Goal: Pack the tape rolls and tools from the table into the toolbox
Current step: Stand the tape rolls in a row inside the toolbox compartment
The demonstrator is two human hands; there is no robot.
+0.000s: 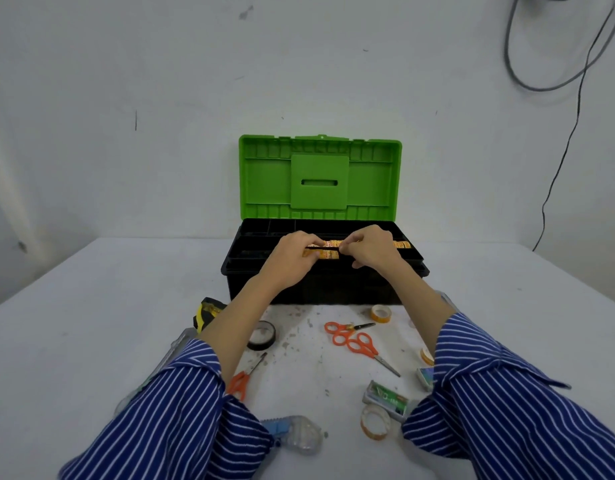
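Over the open toolbox (328, 271), both hands work at the black tray. The left hand (292, 259) and the right hand (370, 249) each hold one end of a stack of yellow tape rolls (328, 249), fingers curled around it in a narrow grip. The exact number of rolls in the stack cannot be told. More yellow rolls (402, 244) lie in the tray to the right of the right hand. The green lid (320, 176) stands upright behind the tray.

On the surface (74, 341) in front of the toolbox, the following items remain:

- Three pairs of orange-handled scissors: two (347, 332) (370, 351) lying together near the centre, one (243, 377) beside the left sleeve.
- One black tape roll (262, 336), just beside the left forearm.
- One yellow tape roll (381, 313), close to the toolbox front wall.
- One clear tape roll with orange core (375, 421), near the right sleeve.
- One further roll (426, 355), partly hidden by the right sleeve.
- One yellow-and-black tape measure (205, 311), left of the left forearm.
- One green-labelled packet (385, 400) and one small box (424, 375), both near the right sleeve.
- One clear tape dispenser with a blue part (292, 433), between the sleeves.
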